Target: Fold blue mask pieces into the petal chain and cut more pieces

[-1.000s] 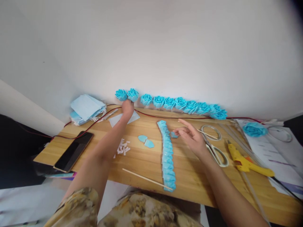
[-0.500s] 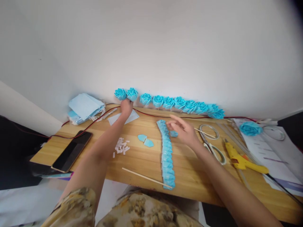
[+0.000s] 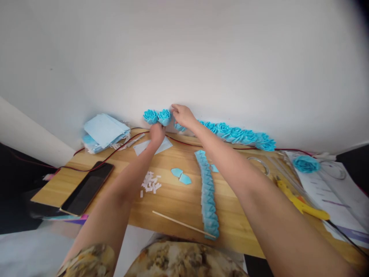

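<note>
Two blue artificial flowers [image 3: 157, 116] stand side by side near the wall. My left hand [image 3: 157, 132] is closed just beneath their petals, its fingertips mostly hidden; it appears to grip them from below. Beside the right-hand bloom is my right hand [image 3: 183, 116], its index finger stretched out and the other fingers bent, holding nothing I can see. It partly covers another blue flower [image 3: 180, 126] in the row [image 3: 235, 133] along the wall. On the table lie an overlapping strip of folded blue pieces [image 3: 208, 188] and two blue petal-shaped cutouts [image 3: 181, 176].
A stack of pale blue face masks [image 3: 105, 130] lies at the back left, above a phone [image 3: 88, 188]. White scraps [image 3: 150, 182] and a thin wooden stick [image 3: 183, 223] lie in front. A yellow glue gun [image 3: 302, 202] is at right, beside a single blue flower [image 3: 306, 164].
My right hand has moved left and away from me, from above the folded strip to beside the two flowers. My left hand stays beneath them. The view has shifted slightly.
</note>
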Demonstrator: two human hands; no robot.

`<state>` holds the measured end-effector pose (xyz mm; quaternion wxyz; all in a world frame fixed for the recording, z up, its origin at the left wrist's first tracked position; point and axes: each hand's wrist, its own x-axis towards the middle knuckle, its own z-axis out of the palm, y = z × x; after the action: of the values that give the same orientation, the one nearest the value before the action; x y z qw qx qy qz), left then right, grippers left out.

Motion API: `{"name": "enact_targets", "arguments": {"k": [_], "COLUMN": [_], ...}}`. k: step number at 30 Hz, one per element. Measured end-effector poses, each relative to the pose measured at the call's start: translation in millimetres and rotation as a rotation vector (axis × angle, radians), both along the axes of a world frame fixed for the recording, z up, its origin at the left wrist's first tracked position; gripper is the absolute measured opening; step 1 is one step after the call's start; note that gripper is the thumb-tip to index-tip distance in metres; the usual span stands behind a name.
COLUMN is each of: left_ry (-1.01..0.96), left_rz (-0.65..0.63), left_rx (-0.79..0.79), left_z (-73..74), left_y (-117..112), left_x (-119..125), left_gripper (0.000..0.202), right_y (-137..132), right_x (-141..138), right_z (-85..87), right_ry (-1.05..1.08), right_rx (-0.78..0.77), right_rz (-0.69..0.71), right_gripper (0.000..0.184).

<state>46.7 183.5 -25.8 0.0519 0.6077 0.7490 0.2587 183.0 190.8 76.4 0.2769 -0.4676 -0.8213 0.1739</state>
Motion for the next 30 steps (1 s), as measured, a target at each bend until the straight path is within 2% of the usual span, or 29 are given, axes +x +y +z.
{"name": "enact_targets", "arguments": {"k": [4,8,12,17,23,30], "left_ry": [-0.016,-0.030,-0.038,-0.071,-0.123,-0.129], "left_rz": [0.003,-0.026,-0.072,-0.073,-0.051,-0.024], "left_rx": [0.002,0.002,0.004,0.000,0.008,-0.005], "left_z": [-2.7,-3.8,-1.7,0.6,-3.3,-4.7], "left_y": [2,1,-3,-3,5,6], "left_x": [3,2,-4,-6,-2,-3], "left_gripper": [0.038,0.037,0.036,0.035,0.033,0.033], "right_y": [6,8,13,19,28,31], "right_x": [-6,4,15,12,6,-11], "right_z": [2.2,0.6,1.2,6.1,-4.8,-9.6], "right_ry": [0.003,0.013,0.099,0.178,0.159,0.029], "right_rx": [-0.153,-0.221,-0.212,-0.216,-0.195,-0.210], "right_rz": [-0.029,-0.011,-0.007,0.002,0.067,0.050], "right_gripper": [0.049,0.050,0.052,0.049,0.040,0.042]}}
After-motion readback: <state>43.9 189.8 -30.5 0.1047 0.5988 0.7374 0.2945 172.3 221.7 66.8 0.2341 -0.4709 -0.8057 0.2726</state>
